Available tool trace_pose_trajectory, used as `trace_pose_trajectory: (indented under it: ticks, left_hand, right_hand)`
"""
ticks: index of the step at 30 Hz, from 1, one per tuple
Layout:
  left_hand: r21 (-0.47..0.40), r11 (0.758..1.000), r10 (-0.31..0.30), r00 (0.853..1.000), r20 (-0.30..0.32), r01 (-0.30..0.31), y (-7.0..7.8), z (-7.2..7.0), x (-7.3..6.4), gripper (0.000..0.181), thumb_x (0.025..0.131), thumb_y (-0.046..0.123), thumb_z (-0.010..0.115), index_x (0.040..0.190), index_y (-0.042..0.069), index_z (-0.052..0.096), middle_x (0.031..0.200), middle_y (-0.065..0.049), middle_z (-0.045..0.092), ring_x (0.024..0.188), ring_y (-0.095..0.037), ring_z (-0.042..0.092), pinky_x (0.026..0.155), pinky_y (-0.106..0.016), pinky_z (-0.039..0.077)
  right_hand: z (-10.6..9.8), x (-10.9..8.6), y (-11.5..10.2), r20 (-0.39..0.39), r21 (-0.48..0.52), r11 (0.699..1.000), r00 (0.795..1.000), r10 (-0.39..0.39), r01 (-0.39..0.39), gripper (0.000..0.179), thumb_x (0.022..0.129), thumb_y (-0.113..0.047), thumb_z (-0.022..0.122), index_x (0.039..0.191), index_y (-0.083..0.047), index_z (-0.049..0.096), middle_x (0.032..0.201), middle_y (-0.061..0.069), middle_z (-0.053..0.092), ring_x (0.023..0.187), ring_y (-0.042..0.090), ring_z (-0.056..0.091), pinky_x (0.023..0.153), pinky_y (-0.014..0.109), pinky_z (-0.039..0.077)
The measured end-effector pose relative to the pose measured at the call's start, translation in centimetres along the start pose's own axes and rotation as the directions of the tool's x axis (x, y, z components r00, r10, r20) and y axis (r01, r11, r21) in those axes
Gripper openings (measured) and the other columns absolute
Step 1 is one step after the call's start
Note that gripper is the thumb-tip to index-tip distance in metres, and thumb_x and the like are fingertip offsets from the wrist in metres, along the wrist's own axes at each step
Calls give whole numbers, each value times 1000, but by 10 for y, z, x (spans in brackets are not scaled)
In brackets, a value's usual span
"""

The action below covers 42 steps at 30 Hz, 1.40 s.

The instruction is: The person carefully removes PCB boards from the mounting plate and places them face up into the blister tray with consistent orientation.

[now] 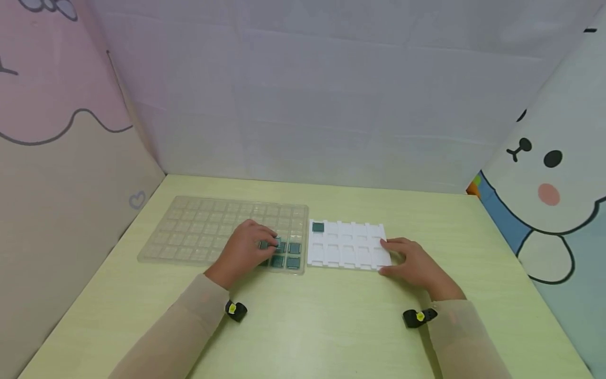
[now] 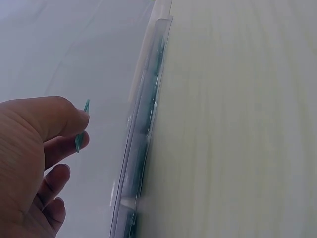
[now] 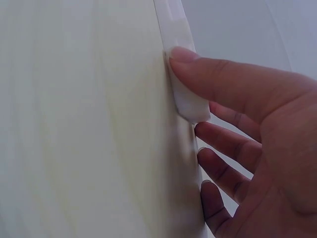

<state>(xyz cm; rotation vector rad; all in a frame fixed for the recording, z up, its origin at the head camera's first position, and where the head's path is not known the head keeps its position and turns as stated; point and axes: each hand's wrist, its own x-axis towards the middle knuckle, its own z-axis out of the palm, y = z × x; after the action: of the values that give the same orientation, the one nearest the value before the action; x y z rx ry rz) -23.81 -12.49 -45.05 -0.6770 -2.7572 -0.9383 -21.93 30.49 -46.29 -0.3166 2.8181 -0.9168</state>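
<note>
My left hand (image 1: 245, 246) pinches a small green circuit board (image 2: 79, 142) between thumb and finger, and in the left wrist view the board shows edge-on. It is held over the right part of a clear plastic tray (image 1: 189, 226), where several more green circuit boards (image 1: 293, 262) sit in the pockets; the hand hides some of them. To the right lies a white tray (image 1: 349, 253) with one green board (image 1: 318, 227) in its back left pocket. My right hand (image 1: 411, 264) grips the white tray's right end, its thumb against the front edge near the corner.
Both trays lie side by side on a pale wooden table (image 1: 326, 326). A white sheet (image 1: 303, 105) hangs behind the table. Cartoon-printed panels stand at the left (image 1: 71, 173) and right (image 1: 544, 210). Each wrist wears a small black camera.
</note>
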Motion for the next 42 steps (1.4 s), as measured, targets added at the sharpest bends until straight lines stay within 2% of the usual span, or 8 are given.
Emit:
trace_pose_trajectory:
  ticks: [7, 15, 26, 37, 42]
  left_hand:
    - [7, 1000, -11, 1000, -15, 11, -10, -7, -5, 7, 87, 11, 82, 93, 15, 84, 112, 2, 75, 107, -24, 57, 93, -44, 48]
    - [-14, 998, -69, 998, 0, 69, -19, -15, -11, 8, 89, 12, 79, 96, 14, 84, 116, 2, 74, 108, -23, 55, 96, -47, 48]
    - [14, 997, -81, 997, 10, 80, -29, -23, -14, 7, 90, 15, 79, 95, 14, 84, 117, 1, 74, 109, -24, 55, 92, -45, 49]
    - [14, 997, -77, 997, 14, 77, -40, -22, -15, 7, 88, 10, 80, 94, 14, 84, 114, -1, 75, 107, -27, 56, 92, -48, 48]
    - [-6, 995, -97, 995, 27, 97, -46, -21, -16, 8, 89, 10, 80, 94, 15, 84, 115, 0, 74, 106, -25, 55, 91, -47, 49]
  right_hand:
    - [0, -1, -2, -10, -4, 1000, 1000, -11, 11, 75, 85, -33, 86, 149, -7, 55, 152, 23, 46, 143, 50, 32, 114, 66, 28]
    - [0, -1, -3, -4, -8, 1000, 1000, -3, 3, 75, 86, -33, 86, 149, -7, 55, 152, 24, 46, 144, 50, 32, 114, 66, 29]
    - [-1, -1, -1, 2, 4, 1000, 1000, -5, 5, 77, 86, -33, 86, 150, -7, 53, 154, 24, 43, 144, 50, 31, 114, 66, 28]
    - [-1, -1, 1, 4, 13, 1000, 1000, -12, 12, 78, 85, -34, 86, 150, -6, 53, 154, 24, 44, 145, 50, 31, 114, 65, 27]
    - [-1, -1, 1, 9, 11, 1000, 1000, -10, 10, 78, 86, -34, 86, 151, -7, 52, 154, 22, 43, 145, 49, 30, 115, 65, 27]
